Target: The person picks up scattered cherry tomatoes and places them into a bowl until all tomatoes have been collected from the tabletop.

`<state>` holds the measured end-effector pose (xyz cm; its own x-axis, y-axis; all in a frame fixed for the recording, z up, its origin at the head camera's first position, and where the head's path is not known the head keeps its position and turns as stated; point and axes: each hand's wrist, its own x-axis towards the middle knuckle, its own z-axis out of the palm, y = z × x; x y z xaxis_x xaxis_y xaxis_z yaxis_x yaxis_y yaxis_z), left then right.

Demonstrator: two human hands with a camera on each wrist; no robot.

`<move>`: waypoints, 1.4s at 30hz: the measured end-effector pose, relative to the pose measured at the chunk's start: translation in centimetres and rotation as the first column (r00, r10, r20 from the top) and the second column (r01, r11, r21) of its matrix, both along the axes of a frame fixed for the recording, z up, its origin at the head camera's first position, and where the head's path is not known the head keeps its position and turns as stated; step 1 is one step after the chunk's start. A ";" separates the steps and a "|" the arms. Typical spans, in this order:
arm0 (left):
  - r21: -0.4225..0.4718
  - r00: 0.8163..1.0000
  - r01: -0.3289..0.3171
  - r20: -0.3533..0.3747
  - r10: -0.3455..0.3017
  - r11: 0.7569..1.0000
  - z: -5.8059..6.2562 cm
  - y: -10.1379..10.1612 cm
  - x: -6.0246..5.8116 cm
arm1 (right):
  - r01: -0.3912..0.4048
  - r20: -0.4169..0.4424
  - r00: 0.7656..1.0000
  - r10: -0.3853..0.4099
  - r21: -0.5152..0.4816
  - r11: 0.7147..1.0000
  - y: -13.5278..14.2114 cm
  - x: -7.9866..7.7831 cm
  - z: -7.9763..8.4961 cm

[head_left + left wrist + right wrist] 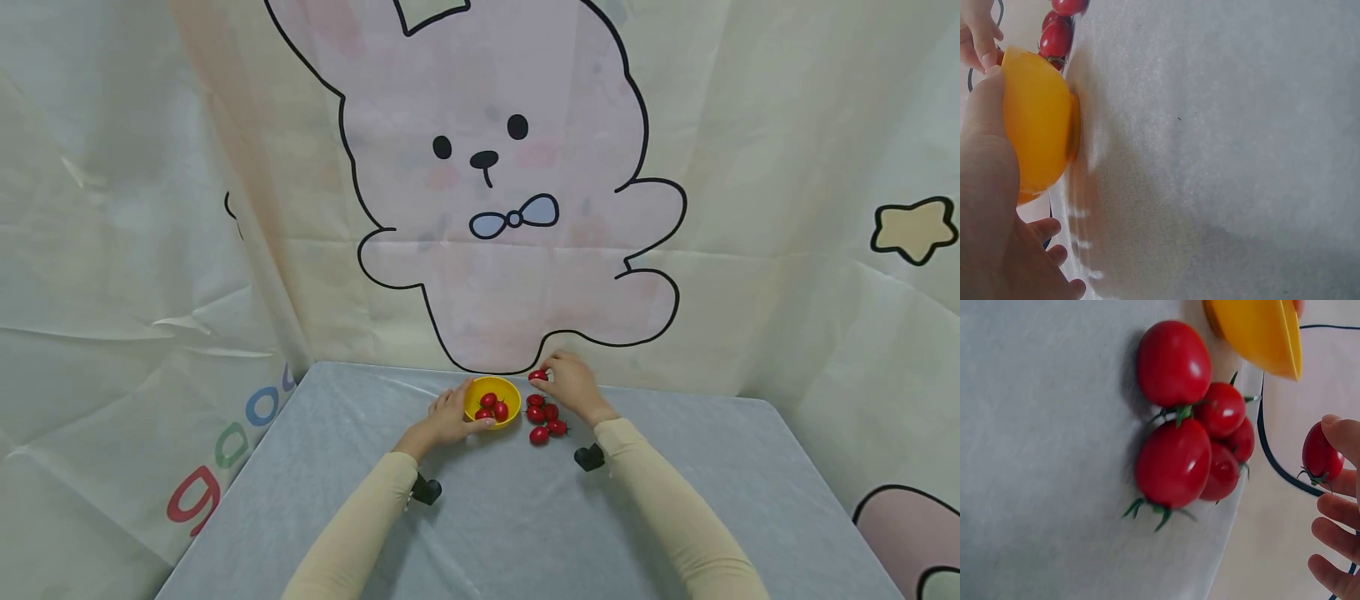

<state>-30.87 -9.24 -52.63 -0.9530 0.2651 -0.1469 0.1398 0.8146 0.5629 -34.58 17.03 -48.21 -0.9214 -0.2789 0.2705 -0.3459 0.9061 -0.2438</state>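
1. Presently, we are working at a grey, cloth-covered desk point(517, 533), and everything we are handling is sitting towards its far edge.
2. Our hands are splitting the job: the left hand point(448, 417) is gripping the yellow bowl point(1038, 119) from its left side, thumb lying at the near rim; the right hand point(576, 387) is pinching one tomato point(1319, 450) between thumb and finger, its other fingers spreading apart below.
3. The yellow bowl is standing upright on the desk, with the left hand apparently steadying it.
4. Five loose tomatoes point(1174, 462) are lying clustered just right of the bowl; at least three tomatoes in the bowl point(501, 411) are sitting together.
5. The pinched tomato is hanging clear of the desk, beyond the cluster, its green cap point(1315, 480) facing away from the bowl. We are judging the step in hand to be picking up tomatoes singly to fill the bowl. As we are reading it, the next move is calling for a short leftward carry over the rim, then a gentle release low inside, the left hand holding the bowl firm.
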 end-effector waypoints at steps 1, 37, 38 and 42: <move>-0.001 1.000 0.000 0.001 0.000 1.000 0.0 0.0 0.0 | -0.002 0.004 1.000 0.002 -0.001 1.000 -0.2 0.0 0.1; -0.016 1.000 0.016 -0.022 -0.016 1.000 -0.2 0.0 0.1 | -0.121 -0.006 0.993 0.121 0.011 0.993 -5.4 0.5 -0.6; -0.013 1.000 0.017 -0.021 -0.017 1.000 -0.1 -0.1 0.1 | -0.122 -0.008 0.992 0.122 0.009 0.992 -5.4 0.5 -0.7; 0.000 1.000 0.023 -0.020 -0.023 1.000 0.0 -0.1 0.2 | -0.142 -0.008 0.990 0.142 -0.003 0.990 -5.6 0.6 -0.9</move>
<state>-30.69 -9.36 -52.60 -0.9493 0.2871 -0.1282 0.1697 0.8112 0.5597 -34.00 11.46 -49.08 -0.8706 -0.4057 0.2783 -0.4725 0.8470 -0.2436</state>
